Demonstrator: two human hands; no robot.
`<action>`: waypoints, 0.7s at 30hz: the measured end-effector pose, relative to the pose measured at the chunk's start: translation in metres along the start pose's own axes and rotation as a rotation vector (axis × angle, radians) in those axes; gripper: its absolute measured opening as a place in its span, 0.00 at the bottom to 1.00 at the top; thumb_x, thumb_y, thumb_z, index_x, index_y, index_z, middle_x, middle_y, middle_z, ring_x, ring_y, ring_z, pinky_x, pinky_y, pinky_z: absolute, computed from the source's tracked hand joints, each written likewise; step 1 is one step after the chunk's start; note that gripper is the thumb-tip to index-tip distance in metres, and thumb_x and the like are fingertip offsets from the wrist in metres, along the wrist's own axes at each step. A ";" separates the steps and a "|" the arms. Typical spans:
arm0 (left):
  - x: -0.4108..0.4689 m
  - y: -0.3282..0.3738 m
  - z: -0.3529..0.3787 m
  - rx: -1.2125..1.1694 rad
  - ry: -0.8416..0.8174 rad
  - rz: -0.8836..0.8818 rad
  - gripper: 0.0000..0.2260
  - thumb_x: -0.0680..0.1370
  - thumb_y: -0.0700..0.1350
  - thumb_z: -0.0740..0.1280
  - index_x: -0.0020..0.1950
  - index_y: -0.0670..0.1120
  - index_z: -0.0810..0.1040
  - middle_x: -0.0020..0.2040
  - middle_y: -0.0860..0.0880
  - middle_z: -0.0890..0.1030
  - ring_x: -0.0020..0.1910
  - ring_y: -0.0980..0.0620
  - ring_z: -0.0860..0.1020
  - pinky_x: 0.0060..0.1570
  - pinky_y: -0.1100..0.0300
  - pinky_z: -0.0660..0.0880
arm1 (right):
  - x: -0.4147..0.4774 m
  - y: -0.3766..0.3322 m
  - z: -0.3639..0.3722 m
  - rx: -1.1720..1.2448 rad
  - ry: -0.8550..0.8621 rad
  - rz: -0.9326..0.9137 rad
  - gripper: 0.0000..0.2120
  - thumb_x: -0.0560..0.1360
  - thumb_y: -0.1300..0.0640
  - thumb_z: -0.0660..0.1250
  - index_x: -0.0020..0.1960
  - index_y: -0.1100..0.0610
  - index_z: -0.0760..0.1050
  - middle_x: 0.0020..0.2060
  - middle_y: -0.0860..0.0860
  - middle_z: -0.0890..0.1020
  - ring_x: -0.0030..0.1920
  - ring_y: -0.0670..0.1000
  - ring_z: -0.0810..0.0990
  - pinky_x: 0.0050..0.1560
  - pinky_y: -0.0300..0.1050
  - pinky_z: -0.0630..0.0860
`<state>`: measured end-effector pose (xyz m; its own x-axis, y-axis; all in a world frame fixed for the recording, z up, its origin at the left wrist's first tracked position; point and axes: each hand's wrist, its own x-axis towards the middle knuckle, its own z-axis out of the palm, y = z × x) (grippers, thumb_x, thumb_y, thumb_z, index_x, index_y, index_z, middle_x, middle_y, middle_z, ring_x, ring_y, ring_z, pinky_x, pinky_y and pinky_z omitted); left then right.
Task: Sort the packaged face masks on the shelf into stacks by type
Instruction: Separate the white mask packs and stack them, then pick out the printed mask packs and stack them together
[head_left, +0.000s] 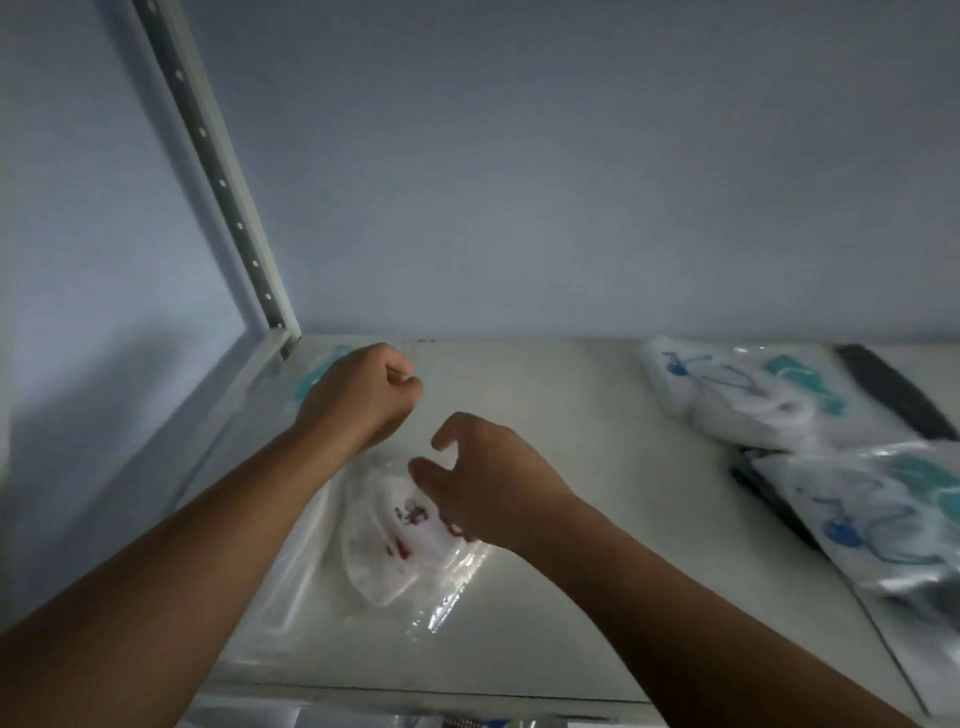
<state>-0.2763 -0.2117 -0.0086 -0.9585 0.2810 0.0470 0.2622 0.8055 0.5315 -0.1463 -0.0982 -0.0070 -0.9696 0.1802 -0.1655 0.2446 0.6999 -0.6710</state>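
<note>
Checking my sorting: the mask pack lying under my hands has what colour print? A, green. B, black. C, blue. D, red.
D: the clear mask pack below the right hand and left hand carries dark red markings, while the blue-printed packs lie far to the right on the shelf.

Two blue-print mask packs (727, 389) (878, 519) right of right hand (488, 483); one red-print pack (400, 540) beneath it; one teal pack (311, 376) behind left hand (358, 400).

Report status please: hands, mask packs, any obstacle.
Left hand fisted, pinching something unclear. Right hand open above red-print mask pack. Blue-print packs piled right. Nothing in the way.
</note>
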 end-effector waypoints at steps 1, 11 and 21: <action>-0.001 0.019 0.012 -0.014 -0.035 0.038 0.07 0.75 0.51 0.68 0.52 0.53 0.81 0.53 0.52 0.86 0.54 0.46 0.83 0.61 0.49 0.78 | -0.005 0.018 -0.010 0.006 0.047 0.032 0.20 0.77 0.41 0.64 0.65 0.48 0.71 0.47 0.51 0.86 0.46 0.54 0.86 0.53 0.51 0.83; -0.060 0.180 0.149 -0.117 -0.392 0.202 0.05 0.77 0.50 0.70 0.42 0.52 0.81 0.40 0.54 0.82 0.42 0.51 0.81 0.44 0.59 0.72 | -0.107 0.180 -0.116 0.014 0.305 0.341 0.20 0.76 0.41 0.65 0.64 0.49 0.74 0.53 0.48 0.83 0.52 0.51 0.82 0.56 0.50 0.80; -0.104 0.269 0.249 -0.408 -0.688 -0.154 0.15 0.78 0.55 0.72 0.51 0.43 0.82 0.43 0.44 0.85 0.40 0.45 0.82 0.43 0.53 0.80 | -0.152 0.294 -0.197 -0.027 0.439 0.563 0.33 0.76 0.39 0.67 0.75 0.53 0.64 0.70 0.55 0.71 0.69 0.60 0.70 0.69 0.56 0.71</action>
<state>-0.0786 0.1059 -0.0805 -0.6624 0.5476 -0.5112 -0.0554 0.6447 0.7624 0.0741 0.2162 -0.0362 -0.6057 0.7769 -0.1719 0.7133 0.4344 -0.5499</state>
